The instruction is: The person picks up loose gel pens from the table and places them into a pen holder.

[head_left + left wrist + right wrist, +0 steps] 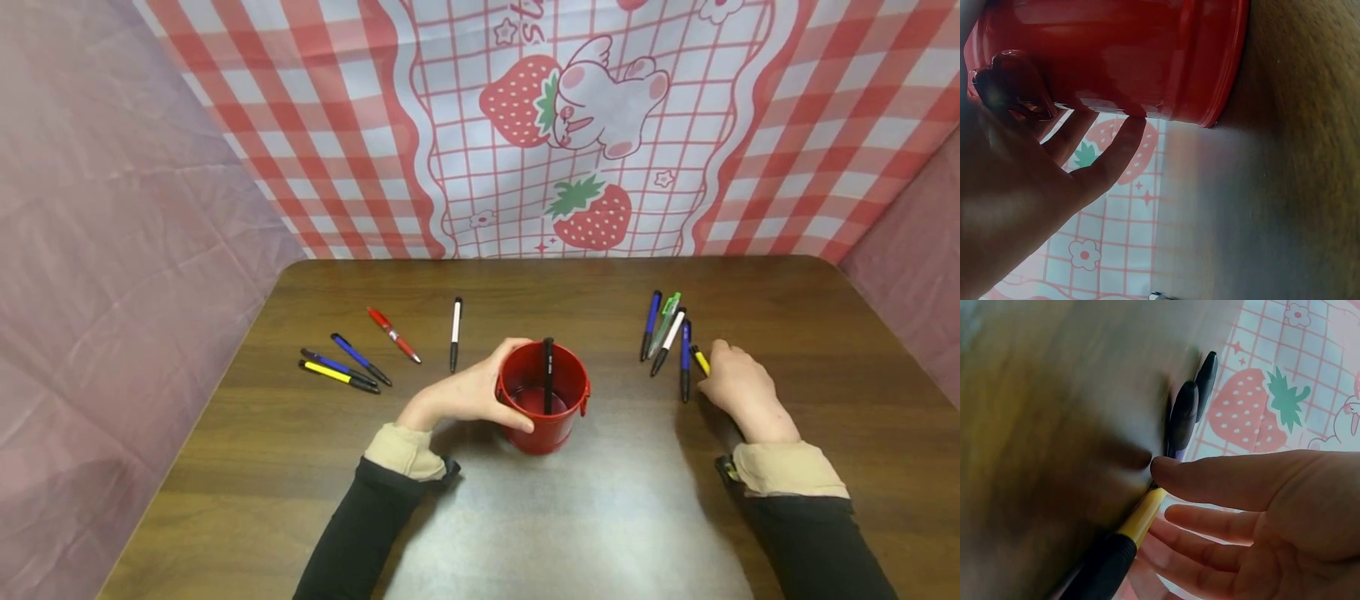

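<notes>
A small red metal bucket (543, 433) stands on the table, with a black pen (548, 375) leaning upright inside it. My left hand (480, 392) grips the bucket's left side, thumb in front and fingers curving round behind. In the left wrist view the fingertips meet the bucket's wall (1122, 56). On the right, my right hand (741, 390) reaches down over a yellow pen (700, 360) with a black grip, lying on the table. In the right wrist view the thumb is at one end of the yellow pen (1144, 515), and the loosely bent fingers are alongside it.
Left of my right hand lie a blue pen (686, 360), a white pen (668, 342), a green clear pen (665, 321) and another blue pen (651, 325). Across the left lie a white pen (456, 333), a red pen (393, 334), blue pens (360, 358) and a yellow pen (337, 376).
</notes>
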### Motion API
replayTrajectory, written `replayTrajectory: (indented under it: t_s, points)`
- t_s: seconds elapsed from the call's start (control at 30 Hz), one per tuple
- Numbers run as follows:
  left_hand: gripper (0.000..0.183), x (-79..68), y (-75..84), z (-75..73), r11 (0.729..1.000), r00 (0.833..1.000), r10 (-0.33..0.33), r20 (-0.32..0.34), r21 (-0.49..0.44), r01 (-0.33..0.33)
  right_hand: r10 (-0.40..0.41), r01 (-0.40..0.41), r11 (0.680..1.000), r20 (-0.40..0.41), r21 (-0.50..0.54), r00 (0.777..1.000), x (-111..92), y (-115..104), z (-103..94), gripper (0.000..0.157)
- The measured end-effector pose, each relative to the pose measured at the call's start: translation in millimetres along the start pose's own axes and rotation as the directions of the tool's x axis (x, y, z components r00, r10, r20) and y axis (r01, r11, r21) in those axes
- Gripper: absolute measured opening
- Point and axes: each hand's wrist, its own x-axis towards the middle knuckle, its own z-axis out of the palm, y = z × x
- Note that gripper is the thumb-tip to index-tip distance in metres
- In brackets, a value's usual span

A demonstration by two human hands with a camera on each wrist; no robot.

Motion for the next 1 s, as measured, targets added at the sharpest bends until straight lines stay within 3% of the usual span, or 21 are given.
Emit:
replayTrajectory:
  t_s: [0.23, 0.6, 0.87, 1.0]
  points:
    - [0.086, 0.5, 0.6, 0.9, 1.000, 1.000, 0.011, -0.001, 0.005, -0.011, 0.024, -0.023, 1.000, 0.049, -0.020, 0.998, 3, 4, -3.3, 0.031]
    - [0.086, 0.5, -1.2, 1.0, 1.000, 1.000, 0.008, -0.011, 0.007, -0.008, -0.013, 0.014, 1.000, 0.049, -0.021, 0.999, 4, 6, 1.0, 0.021]
    - [0.085, -0.1, -2.5, 0.4, 1.000, 1.000, 0.002, -0.011, -0.008, -0.002, -0.113, 0.114, 0.993, 0.031, -0.040, 0.993, -1, -4, -4.1, 0.014]
    - [0.085, 0.5, -2.2, 0.4, 1.000, 1.000, 0.000, -0.010, -0.007, 0.000, -0.180, 0.178, 0.983, -0.041, -0.051, 0.983, -7, -16, -10.4, 0.011]
